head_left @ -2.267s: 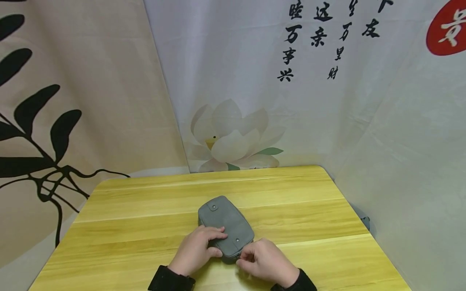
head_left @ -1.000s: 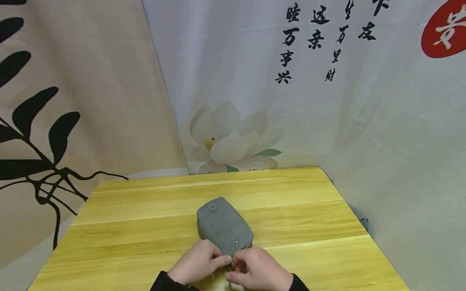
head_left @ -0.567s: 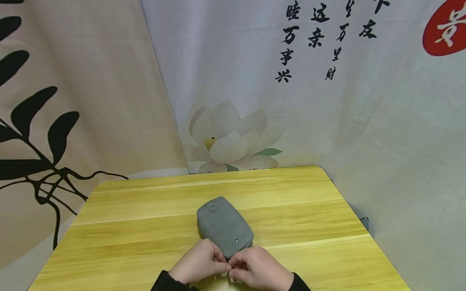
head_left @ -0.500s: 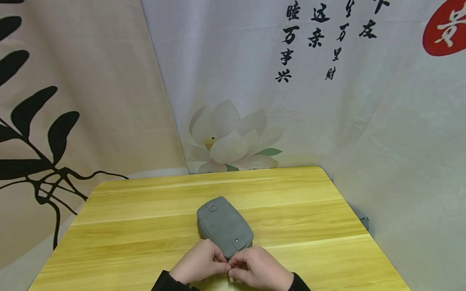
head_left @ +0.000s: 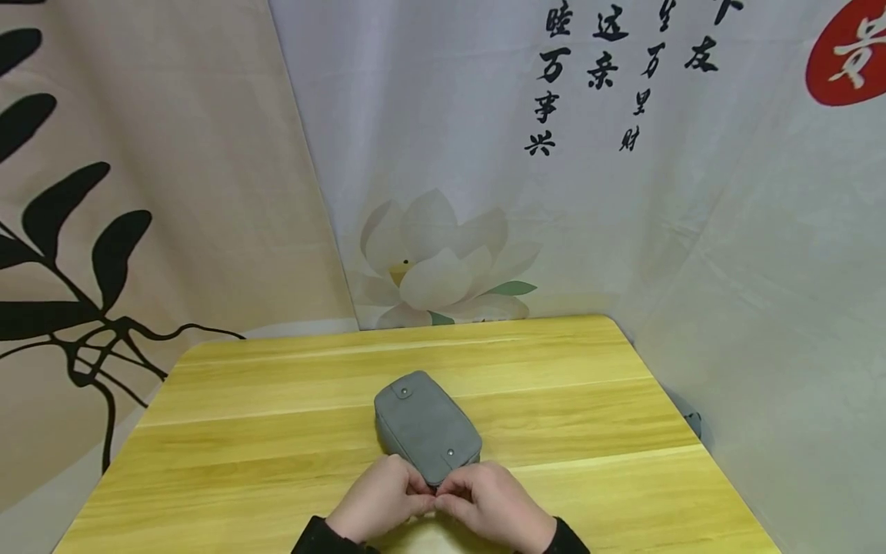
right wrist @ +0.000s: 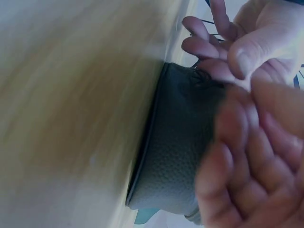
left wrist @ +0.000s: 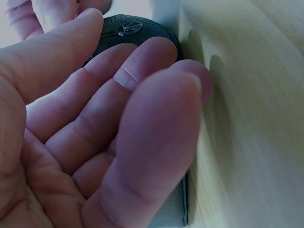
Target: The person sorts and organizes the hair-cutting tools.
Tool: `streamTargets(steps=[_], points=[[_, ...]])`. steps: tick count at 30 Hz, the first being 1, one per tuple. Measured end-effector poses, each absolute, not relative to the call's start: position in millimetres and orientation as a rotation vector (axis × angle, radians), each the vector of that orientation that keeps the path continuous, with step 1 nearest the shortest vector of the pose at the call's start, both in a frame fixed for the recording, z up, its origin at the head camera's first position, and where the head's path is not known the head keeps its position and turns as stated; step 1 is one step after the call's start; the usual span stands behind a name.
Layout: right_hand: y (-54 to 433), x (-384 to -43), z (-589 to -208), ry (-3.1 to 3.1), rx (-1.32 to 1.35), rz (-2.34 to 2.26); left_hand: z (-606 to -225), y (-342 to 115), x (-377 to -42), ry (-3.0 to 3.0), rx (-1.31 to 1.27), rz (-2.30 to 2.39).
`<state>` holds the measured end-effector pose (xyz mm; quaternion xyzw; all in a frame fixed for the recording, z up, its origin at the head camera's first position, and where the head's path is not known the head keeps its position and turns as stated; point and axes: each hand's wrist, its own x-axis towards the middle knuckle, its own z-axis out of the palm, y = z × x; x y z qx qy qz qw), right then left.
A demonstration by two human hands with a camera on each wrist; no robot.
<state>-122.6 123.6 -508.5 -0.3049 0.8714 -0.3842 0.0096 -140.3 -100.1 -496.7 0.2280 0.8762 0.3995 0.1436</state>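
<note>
A small grey leather-like pouch (head_left: pixel 429 427) lies on the table, with two round snaps on its upper face. At its near corner my left hand (head_left: pixel 381 496) and right hand (head_left: pixel 494 504) meet, thumbs and forefingers pinched close together. Their fingertips cover the small part they hold at the pouch's end. In the left wrist view, a thin metal ring-like fitting (left wrist: pixel 129 29) shows on the dark end of the pouch. A dark looped cord or strap (right wrist: pixel 204 78) appears beside the left fingers in the right wrist view. The left hand's other fingers curl loosely.
The yellow wood-grain table (head_left: pixel 277 415) stretches beyond and to both sides of the pouch. Behind it hangs a pale cloth (head_left: pixel 588 231) printed with a lotus and writing. A small grey-blue object (head_left: pixel 693 423) shows past the right table edge.
My left hand has left the pouch's top for its near corner, and my right hand has come in beside it. A thin strip seen hanging between the fingertips is now hidden.
</note>
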Motion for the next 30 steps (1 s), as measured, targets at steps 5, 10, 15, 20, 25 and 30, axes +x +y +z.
streamTargets(steps=[5, 10, 15, 20, 25, 30], points=[[123, -126, -513, 3.046, -1.047, -1.211, -496, -101, -141, 2.541, 0.631, 1.152], [125, -130, -519, 3.312, -1.137, -1.054, -496, -101, -138, 2.596, 0.498, 1.135], [127, -130, -519, 3.320, -1.167, -0.929, -496, -99, -132, 2.727, 0.364, 1.086], [127, -129, -518, 3.322, -1.110, -0.879, -493, -95, -128, 2.758, 0.450, 1.053], [123, -128, -518, 3.364, -1.089, -0.812, -494, -91, -128, 2.693, 0.537, 1.105], [120, -127, -519, 3.398, -1.056, -0.784, -496, -90, -129, 2.705, 0.527, 1.104]])
